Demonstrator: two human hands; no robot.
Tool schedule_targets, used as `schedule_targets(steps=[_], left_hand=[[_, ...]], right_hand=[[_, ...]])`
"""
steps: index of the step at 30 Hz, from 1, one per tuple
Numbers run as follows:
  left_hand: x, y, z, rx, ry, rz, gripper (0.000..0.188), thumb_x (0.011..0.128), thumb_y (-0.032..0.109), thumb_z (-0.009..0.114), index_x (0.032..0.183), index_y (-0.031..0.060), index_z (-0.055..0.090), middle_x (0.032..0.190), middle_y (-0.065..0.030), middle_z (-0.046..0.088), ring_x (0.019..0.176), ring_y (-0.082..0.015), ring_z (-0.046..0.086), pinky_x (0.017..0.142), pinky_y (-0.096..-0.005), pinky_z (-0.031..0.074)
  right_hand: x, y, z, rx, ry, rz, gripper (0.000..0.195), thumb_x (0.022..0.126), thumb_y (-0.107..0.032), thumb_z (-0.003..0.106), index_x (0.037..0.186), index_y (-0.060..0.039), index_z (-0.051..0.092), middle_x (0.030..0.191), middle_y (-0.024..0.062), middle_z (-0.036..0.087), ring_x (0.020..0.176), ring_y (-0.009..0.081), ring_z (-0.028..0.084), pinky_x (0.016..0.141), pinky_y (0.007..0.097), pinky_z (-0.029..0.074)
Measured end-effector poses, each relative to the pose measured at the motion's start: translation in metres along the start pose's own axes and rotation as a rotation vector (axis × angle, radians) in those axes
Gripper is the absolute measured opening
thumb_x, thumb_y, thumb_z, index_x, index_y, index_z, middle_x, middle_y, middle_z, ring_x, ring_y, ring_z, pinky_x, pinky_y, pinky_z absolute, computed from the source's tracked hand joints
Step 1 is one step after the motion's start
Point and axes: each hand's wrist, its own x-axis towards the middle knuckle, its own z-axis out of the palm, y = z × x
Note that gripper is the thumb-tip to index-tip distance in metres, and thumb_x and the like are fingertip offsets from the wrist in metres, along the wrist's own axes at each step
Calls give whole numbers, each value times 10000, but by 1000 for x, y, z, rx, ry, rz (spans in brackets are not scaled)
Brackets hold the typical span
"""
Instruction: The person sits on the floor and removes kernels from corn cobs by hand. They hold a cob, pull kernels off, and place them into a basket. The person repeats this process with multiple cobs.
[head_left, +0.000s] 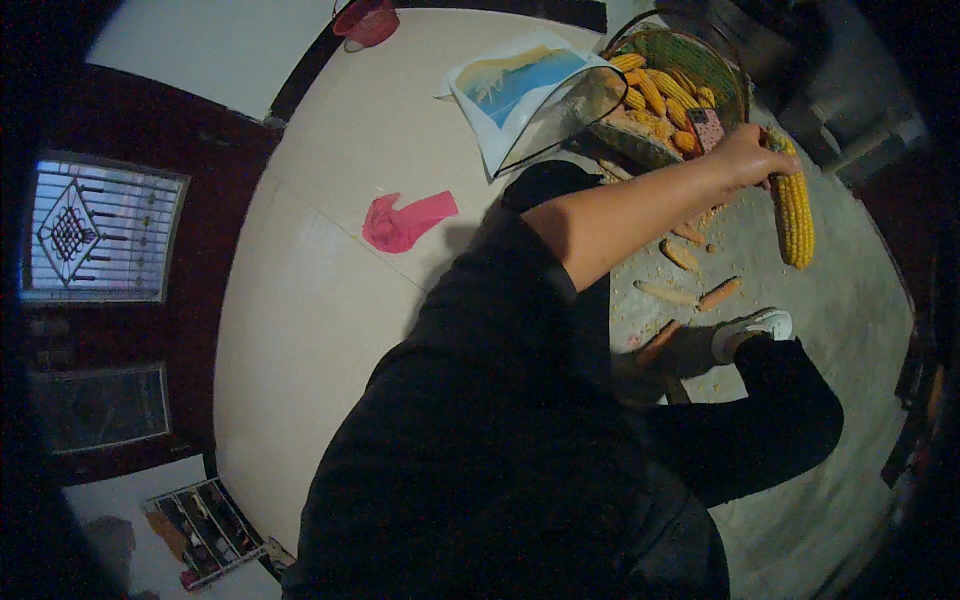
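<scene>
My left hand (750, 159) grips a yellow ear of corn (795, 214) near its upper end, with the arm stretched out over the concrete floor. The husked ear hangs with its rows of kernels showing. My right hand is out of view. Just beyond the wrist, a phone in a pink patterned case (706, 129) rests against a basket with a green lining (724, 71). Several yellow ears (664, 86) lie in the basket, with loose kernels around them. Below my forearm, bare cobs (679, 255) and scattered kernels lie on the floor.
A white bag with a blue print (517, 82) lies beside the basket. Pink cloth (409, 221) is on the pale tiles (322, 300). A red plastic basket (367, 24) stands by the wall. My shoe (769, 324) is near the cobs. A rack (206, 532) stands at lower left.
</scene>
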Motion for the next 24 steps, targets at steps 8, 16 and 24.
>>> schedule_targets(steps=[8, 16, 24], left_hand=[[2, -3, -12, -59, -68, 2, 432, 727, 276, 738, 984, -23, 562, 865, -102, 635, 723, -156, 608, 565, -280, 494], [6, -10, 0, -117, -197, -33, 361, 761, 305, 710, 949, 14, 607, 826, -55, 631, 692, -135, 588, 558, -251, 468], [23, -4, 5, -298, -324, 62, 342, 805, 331, 663, 971, 40, 593, 816, -22, 599, 680, -103, 537, 584, -229, 424]], right_hand=[[-28, -18, -22, -4, 79, 40, 729, 772, -292, 684, 1356, -35, 332, 1295, 155, 449, 1172, 276, 443, 986, 364, 344], [-35, -66, -87, 36, 278, 15, 756, 762, -302, 695, 1362, -34, 321, 1303, 151, 445, 1185, 271, 439, 1003, 365, 335], [73, -171, -104, 308, 241, -279, 783, 753, -312, 706, 1368, -33, 310, 1310, 148, 441, 1199, 267, 435, 1020, 365, 326]])
